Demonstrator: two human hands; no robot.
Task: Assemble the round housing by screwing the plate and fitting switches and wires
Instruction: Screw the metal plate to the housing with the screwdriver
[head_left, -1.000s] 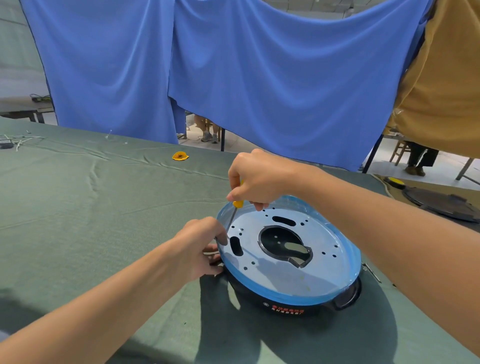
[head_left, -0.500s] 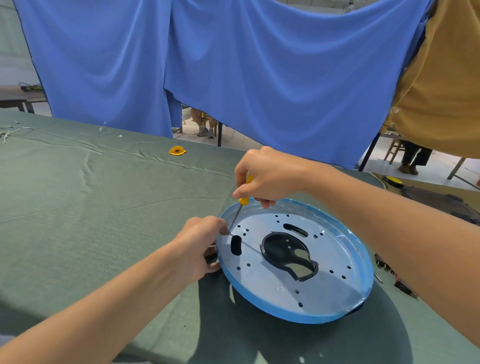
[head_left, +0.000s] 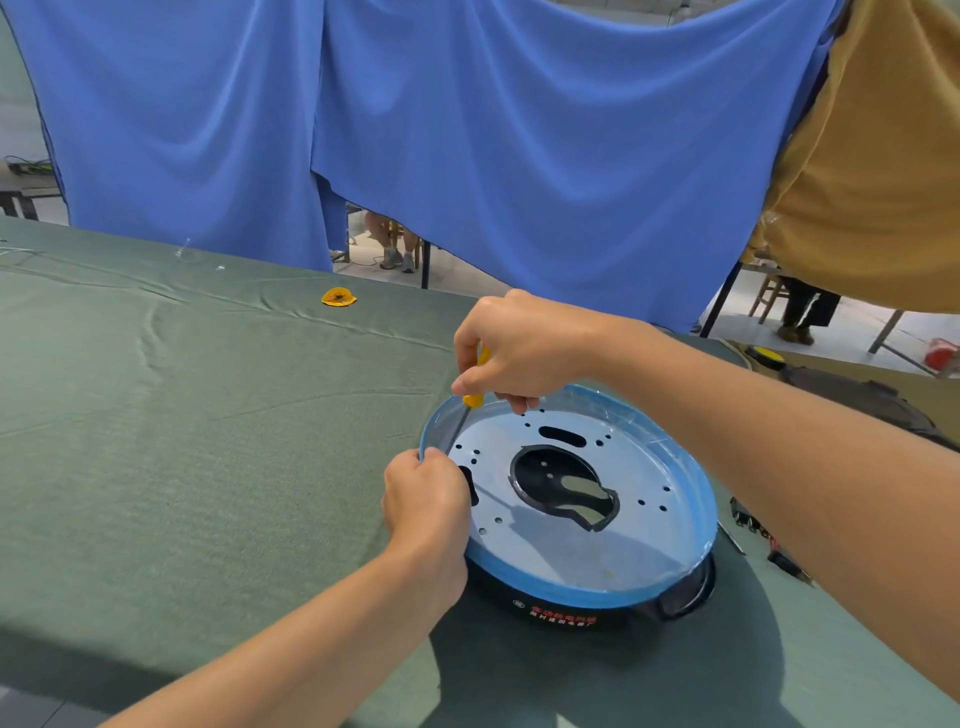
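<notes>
Right hand (head_left: 519, 353) is wrapped round the yellow screwdriver (head_left: 475, 397), shaft angled down to the left rim of the plate (head_left: 571, 545), where my left hand (head_left: 426, 499) pinches the rim with curled fingers; its knuckles cover the tip, so I can't tell if a screw is there. My right forearm cuts off some small parts (head_left: 753, 525) lying on the green tablecloth (head_left: 208, 415) just right of the housing; a yellow scrap (head_left: 338, 298) lies well apart, with a blue drape (head_left: 519, 156) behind. The plate is silver and blue-rimmed, with holes, slots and a keyhole cutout, seated on the black round housing (head_left: 561, 613), centre-right near me.
</notes>
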